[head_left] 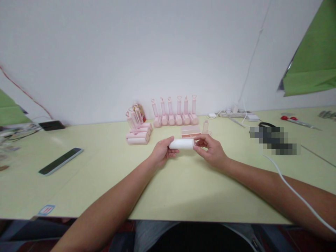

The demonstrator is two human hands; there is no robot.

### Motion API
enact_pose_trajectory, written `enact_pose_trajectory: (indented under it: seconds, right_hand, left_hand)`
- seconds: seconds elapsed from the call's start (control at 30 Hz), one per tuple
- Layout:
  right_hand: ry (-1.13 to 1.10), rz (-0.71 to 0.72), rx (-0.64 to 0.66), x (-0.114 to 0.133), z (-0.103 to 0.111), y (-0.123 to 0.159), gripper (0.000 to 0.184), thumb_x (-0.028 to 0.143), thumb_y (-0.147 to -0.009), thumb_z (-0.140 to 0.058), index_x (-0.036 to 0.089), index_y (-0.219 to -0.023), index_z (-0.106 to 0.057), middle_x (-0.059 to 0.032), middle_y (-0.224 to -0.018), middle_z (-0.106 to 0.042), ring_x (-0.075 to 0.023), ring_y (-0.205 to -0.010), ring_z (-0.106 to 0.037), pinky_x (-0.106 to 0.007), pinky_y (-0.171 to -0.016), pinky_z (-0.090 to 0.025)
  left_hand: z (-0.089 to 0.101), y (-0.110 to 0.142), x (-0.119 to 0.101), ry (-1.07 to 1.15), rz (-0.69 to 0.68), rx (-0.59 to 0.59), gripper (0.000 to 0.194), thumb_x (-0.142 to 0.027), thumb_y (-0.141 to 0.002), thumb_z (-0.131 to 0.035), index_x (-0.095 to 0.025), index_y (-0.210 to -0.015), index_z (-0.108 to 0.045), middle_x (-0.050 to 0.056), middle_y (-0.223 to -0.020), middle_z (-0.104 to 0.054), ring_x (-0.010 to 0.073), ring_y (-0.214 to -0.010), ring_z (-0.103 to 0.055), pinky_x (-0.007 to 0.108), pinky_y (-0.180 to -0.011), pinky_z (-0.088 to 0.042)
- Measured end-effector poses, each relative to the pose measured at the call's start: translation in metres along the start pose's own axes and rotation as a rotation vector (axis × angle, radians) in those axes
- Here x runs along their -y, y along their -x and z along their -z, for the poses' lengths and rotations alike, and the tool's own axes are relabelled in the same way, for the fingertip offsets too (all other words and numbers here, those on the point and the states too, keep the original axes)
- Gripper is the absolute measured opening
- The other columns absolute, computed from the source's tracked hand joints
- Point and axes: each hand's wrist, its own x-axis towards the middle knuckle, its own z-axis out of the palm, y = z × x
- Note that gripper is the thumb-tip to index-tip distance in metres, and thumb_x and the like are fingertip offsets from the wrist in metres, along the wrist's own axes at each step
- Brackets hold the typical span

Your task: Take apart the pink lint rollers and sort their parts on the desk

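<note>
A white lint-roller roll (181, 144) is held level between my two hands, above the table. My left hand (164, 151) is closed round its left end, thumb on top. At its right end, the thumb and fingers of my right hand (208, 148) grip the rim. Just behind the roll lies an open pink case (190, 131), partly covered by my right hand and the roll. A small pale pink handle (205, 126) stands beside that case.
Several pink lint rollers (179, 119) stand in a row by the wall, more (138, 134) at left. A phone (61, 161) lies left, a dark device (51, 125) behind it. Right are a power strip (235, 113), red-handled scissors (294, 119) and a white cable (288, 187) over my forearm.
</note>
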Motion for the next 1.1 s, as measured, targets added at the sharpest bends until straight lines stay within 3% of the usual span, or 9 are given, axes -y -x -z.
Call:
enact_pose_trajectory:
  seconds: [0.2, 0.43, 0.63, 0.7, 0.83, 0.9, 0.97, 1.03, 1.1]
  right_hand:
    - [-0.034, 0.030, 0.004, -0.002, 0.000, 0.000, 0.026, 0.035, -0.089, -0.062, 0.023, -0.112, -0.056, -0.0066, -0.109, -0.063, -0.0178, -0.088, -0.064, -0.034, -0.079, -0.055]
    - [0.027, 0.057, -0.077, 0.002, -0.002, 0.004, 0.049, 0.034, -0.087, -0.062, 0.026, -0.132, -0.044, -0.0130, -0.136, -0.043, -0.0197, -0.095, -0.058, -0.035, -0.074, -0.056]
    - [0.033, 0.073, 0.217, 0.001, -0.002, 0.003, 0.056, 0.028, -0.089, -0.058, 0.027, -0.143, -0.041, -0.0119, -0.141, -0.042, -0.0172, -0.091, -0.057, -0.033, -0.074, -0.057]
    - [0.024, 0.066, 0.253, 0.000, -0.002, 0.003, 0.059, 0.025, -0.089, -0.057, 0.027, -0.145, -0.039, -0.0116, -0.144, -0.040, -0.0172, -0.092, -0.058, -0.033, -0.074, -0.058]
    - [0.062, 0.118, 0.332, 0.004, -0.004, 0.005, 0.071, 0.024, -0.089, -0.058, 0.029, -0.152, -0.027, -0.0126, -0.154, -0.029, -0.0246, -0.115, -0.054, -0.038, -0.080, -0.058]
    - [0.113, 0.194, 0.373, 0.008, -0.005, 0.006, 0.076, 0.024, -0.088, -0.058, 0.028, -0.155, -0.021, -0.0124, -0.158, -0.023, -0.0297, -0.134, -0.040, -0.046, -0.095, -0.052]
    - [0.164, 0.278, 0.416, 0.012, -0.006, 0.007, 0.080, 0.024, -0.088, -0.059, 0.026, -0.156, -0.017, -0.0124, -0.161, -0.018, -0.0308, -0.144, -0.026, -0.053, -0.109, -0.039]
    - [0.203, 0.343, 0.471, 0.017, -0.007, 0.008, 0.082, 0.022, -0.087, -0.060, 0.023, -0.156, -0.016, -0.0133, -0.162, -0.015, -0.0298, -0.146, -0.022, -0.054, -0.114, -0.030]
    - [0.236, 0.385, 0.528, 0.021, -0.009, 0.010, 0.083, 0.022, -0.086, -0.060, 0.020, -0.156, -0.016, -0.0147, -0.161, -0.016, -0.0293, -0.145, -0.023, -0.053, -0.115, -0.029]
  left_hand:
    - [-0.002, 0.001, -0.001, 0.039, 0.023, -0.015, 0.034, -0.041, -0.082, -0.067, -0.014, -0.100, -0.058, 0.003, -0.072, -0.066, 0.0131, -0.049, -0.065, 0.019, -0.036, -0.050]
    - [0.000, -0.002, -0.004, 0.110, 0.009, -0.107, 0.032, -0.041, -0.086, -0.063, -0.013, -0.102, -0.056, 0.003, -0.070, -0.067, 0.0142, -0.052, -0.067, 0.019, -0.038, -0.051]
    - [0.000, -0.003, -0.001, 0.118, 0.019, -0.111, 0.036, -0.042, -0.086, -0.063, -0.012, -0.106, -0.056, 0.006, -0.076, -0.069, 0.0143, -0.054, -0.068, 0.020, -0.040, -0.053]
    - [0.002, -0.003, 0.000, 0.119, 0.004, -0.108, 0.037, -0.041, -0.085, -0.064, -0.012, -0.107, -0.056, 0.006, -0.079, -0.069, 0.0139, -0.055, -0.068, 0.020, -0.042, -0.055]
    - [0.003, -0.005, -0.001, 0.128, -0.094, -0.096, 0.035, -0.039, -0.084, -0.067, -0.011, -0.103, -0.057, 0.005, -0.077, -0.068, 0.0121, -0.055, -0.066, 0.021, -0.048, -0.057]
    - [0.002, -0.006, -0.003, 0.140, -0.117, -0.119, 0.033, -0.038, -0.085, -0.066, -0.011, -0.100, -0.057, 0.003, -0.071, -0.066, 0.0105, -0.051, -0.064, 0.020, -0.047, -0.056]
    - [0.001, -0.005, -0.006, 0.162, -0.117, -0.152, 0.030, -0.038, -0.086, -0.065, -0.012, -0.098, -0.056, 0.002, -0.067, -0.063, 0.0092, -0.048, -0.061, 0.018, -0.045, -0.054]
    - [-0.002, -0.003, -0.007, 0.193, -0.100, -0.165, 0.029, -0.039, -0.088, -0.062, -0.013, -0.098, -0.055, 0.002, -0.068, -0.063, 0.0094, -0.051, -0.062, 0.018, -0.047, -0.054]
    - [-0.005, 0.001, -0.008, 0.213, -0.065, -0.122, 0.030, -0.041, -0.089, -0.059, -0.014, -0.103, -0.054, 0.004, -0.074, -0.066, 0.0113, -0.056, -0.065, 0.020, -0.049, -0.055]
